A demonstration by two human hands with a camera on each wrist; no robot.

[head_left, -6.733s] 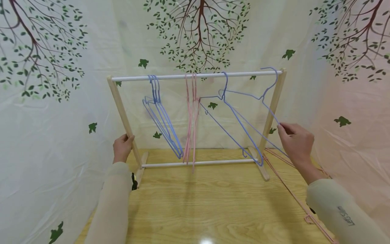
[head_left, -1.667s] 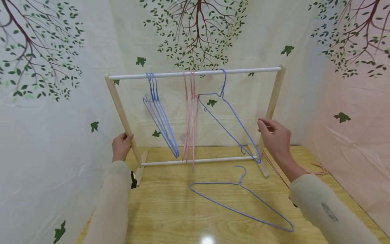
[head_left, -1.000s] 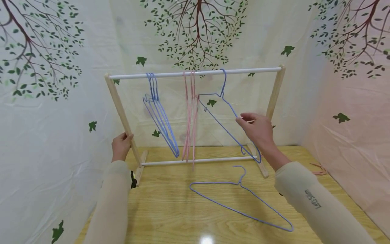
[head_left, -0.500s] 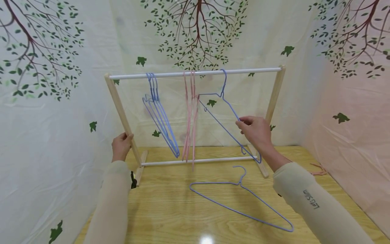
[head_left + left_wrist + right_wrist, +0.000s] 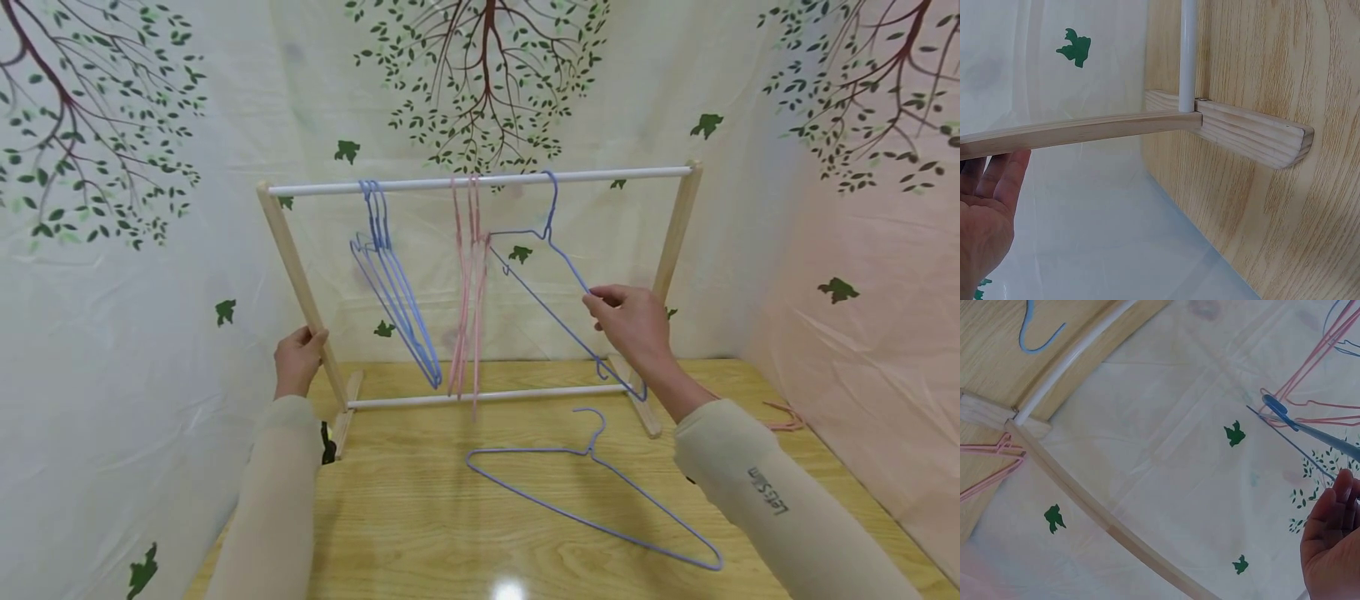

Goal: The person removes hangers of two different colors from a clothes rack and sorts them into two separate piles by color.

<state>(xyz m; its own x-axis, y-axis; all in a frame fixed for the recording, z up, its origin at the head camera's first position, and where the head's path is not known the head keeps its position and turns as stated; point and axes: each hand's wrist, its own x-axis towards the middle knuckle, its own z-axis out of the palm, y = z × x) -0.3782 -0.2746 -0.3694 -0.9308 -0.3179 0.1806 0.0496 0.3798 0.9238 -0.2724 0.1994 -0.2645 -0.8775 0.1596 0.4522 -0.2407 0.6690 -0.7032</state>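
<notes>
My left hand (image 5: 297, 363) grips the left wooden post (image 5: 288, 262) of a small clothes rack. In the left wrist view its fingers lie against that post's underside. With thumb and fingertips, my right hand (image 5: 634, 327) pinches the sloping right arm of a blue hanger (image 5: 567, 260), whose hook is over the rack's white top bar (image 5: 618, 174). Left of it hang a few pink hangers (image 5: 462, 308), then several blue hangers (image 5: 406, 312) bunched together. Another blue hanger (image 5: 551, 505) lies flat on the table in front of the rack.
Pink hangers (image 5: 991, 465) lie on the table by the rack's right foot, mostly behind my right sleeve in the head view. A white lower bar (image 5: 525, 395) joins the rack's feet. Printed curtains (image 5: 847, 208) surround the wooden table (image 5: 405, 508).
The blue hanger my right hand held near the bar's right end now lies on the table. That hand has since moved left and taken hold of the hanging blue hanger. My left hand stays put.
</notes>
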